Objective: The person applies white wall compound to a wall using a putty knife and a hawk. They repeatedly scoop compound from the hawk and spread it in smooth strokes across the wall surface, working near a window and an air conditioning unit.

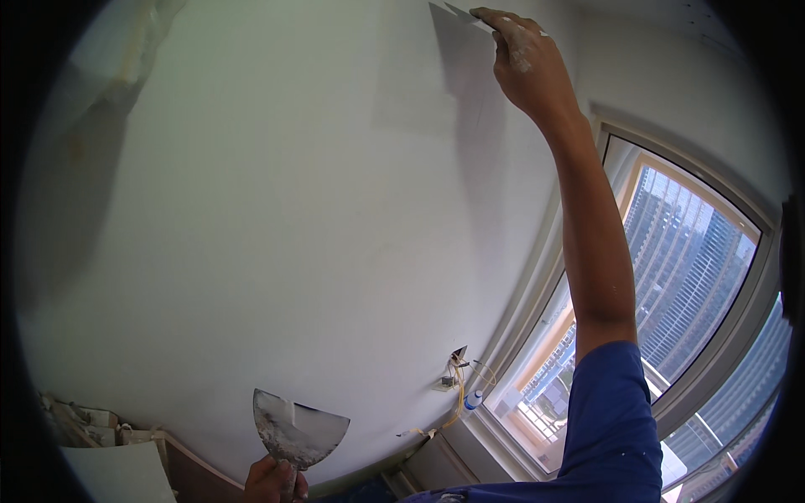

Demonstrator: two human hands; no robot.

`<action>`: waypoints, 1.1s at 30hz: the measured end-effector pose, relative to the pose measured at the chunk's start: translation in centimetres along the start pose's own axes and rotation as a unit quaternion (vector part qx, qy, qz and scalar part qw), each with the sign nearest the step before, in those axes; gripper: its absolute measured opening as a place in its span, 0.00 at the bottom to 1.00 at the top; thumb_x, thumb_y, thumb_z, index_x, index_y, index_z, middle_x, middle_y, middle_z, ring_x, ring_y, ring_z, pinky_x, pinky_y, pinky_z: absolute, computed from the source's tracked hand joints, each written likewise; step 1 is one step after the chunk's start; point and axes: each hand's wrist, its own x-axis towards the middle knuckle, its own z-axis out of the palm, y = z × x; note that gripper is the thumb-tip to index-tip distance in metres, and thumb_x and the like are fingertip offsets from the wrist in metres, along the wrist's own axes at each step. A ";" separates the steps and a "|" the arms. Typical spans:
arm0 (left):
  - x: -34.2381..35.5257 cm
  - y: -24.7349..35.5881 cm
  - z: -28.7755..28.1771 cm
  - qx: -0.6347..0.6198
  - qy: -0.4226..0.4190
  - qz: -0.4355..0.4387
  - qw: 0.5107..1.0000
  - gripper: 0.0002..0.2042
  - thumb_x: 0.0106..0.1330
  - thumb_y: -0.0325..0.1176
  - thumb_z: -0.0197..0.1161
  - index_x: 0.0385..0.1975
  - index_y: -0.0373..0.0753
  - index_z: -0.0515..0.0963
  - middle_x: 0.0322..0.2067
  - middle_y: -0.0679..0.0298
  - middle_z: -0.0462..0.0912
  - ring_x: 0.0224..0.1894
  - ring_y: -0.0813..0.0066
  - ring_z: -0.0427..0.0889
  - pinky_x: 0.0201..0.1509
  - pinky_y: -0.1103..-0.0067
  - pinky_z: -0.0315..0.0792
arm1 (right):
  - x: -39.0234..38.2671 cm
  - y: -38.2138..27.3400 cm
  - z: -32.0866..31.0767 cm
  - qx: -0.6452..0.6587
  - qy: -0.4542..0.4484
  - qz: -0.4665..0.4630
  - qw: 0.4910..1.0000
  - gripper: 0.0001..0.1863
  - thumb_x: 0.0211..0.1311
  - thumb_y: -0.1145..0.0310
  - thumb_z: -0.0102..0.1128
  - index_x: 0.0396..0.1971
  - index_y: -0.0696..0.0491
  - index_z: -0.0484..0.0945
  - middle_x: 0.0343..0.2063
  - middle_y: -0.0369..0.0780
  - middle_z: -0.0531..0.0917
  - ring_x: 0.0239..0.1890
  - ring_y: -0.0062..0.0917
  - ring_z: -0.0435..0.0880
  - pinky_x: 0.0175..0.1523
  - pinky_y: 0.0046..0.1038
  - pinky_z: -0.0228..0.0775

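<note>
My right hand (530, 67), dusted with white, is raised high at the top right and closed around a thin flat scraper (468, 15). Its blade lies at or very near the pale wall (293, 210); whether it touches cannot be made out. A dark shadow spreads on the wall below it. Down at the lower edge, my left hand (272, 480) grips the handle of a wide putty knife (300, 427), blade pointing up. Whitish-grey putty residue smears that blade.
A framed window (688, 251) stands at the right, with tall buildings outside. Yellow wires (459, 390) hang from an open wall box (458, 354) near a small bottle (474, 400). Boards and rubble (96, 427) are piled at the lower left; translucent sheeting (126, 50) hangs at the upper left.
</note>
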 end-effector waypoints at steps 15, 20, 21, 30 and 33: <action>0.3 0.2 -0.6 -0.025 -0.014 -0.024 0.999 0.24 0.75 0.59 0.54 0.29 0.41 0.73 0.16 0.68 0.71 0.11 0.82 0.66 0.11 0.83 0.60 | -15.8 -8.1 2.5 0.023 -0.058 0.070 0.996 0.35 0.49 0.89 0.61 0.62 0.57 0.75 0.59 0.45 0.78 0.60 0.41 0.76 0.62 0.36 0.78; 0.3 -0.3 -0.7 -0.007 -0.011 0.021 1.000 0.26 0.75 0.61 0.53 0.29 0.42 0.73 0.14 0.68 0.70 0.09 0.82 0.64 0.10 0.83 0.58 | -14.4 -7.0 -1.3 0.055 -0.085 0.045 0.994 0.28 0.50 0.90 0.58 0.55 0.56 0.78 0.52 0.44 0.83 0.54 0.39 0.82 0.57 0.37 0.80; 0.3 -0.1 -0.7 0.000 -0.010 0.018 1.000 0.26 0.75 0.61 0.53 0.29 0.42 0.74 0.14 0.68 0.71 0.09 0.82 0.64 0.10 0.83 0.57 | -13.2 -5.9 -1.7 0.045 -0.054 0.043 0.997 0.28 0.51 0.90 0.57 0.54 0.56 0.79 0.51 0.44 0.84 0.54 0.39 0.82 0.58 0.37 0.79; 0.3 -0.1 -0.4 0.017 0.012 -0.005 1.000 0.29 0.73 0.64 0.53 0.27 0.41 0.74 0.13 0.68 0.70 0.08 0.81 0.63 0.09 0.82 0.56 | -1.6 4.1 -0.3 0.010 0.036 0.002 0.999 0.20 0.63 0.85 0.49 0.53 0.62 0.82 0.53 0.53 0.84 0.57 0.46 0.82 0.62 0.40 0.75; 0.3 0.1 -0.2 -0.002 0.012 -0.006 1.000 0.29 0.73 0.64 0.54 0.27 0.40 0.74 0.13 0.68 0.70 0.08 0.81 0.64 0.09 0.82 0.56 | -2.4 4.8 1.1 -0.003 0.027 -0.004 1.000 0.21 0.61 0.85 0.51 0.53 0.60 0.82 0.52 0.49 0.84 0.56 0.44 0.82 0.62 0.39 0.75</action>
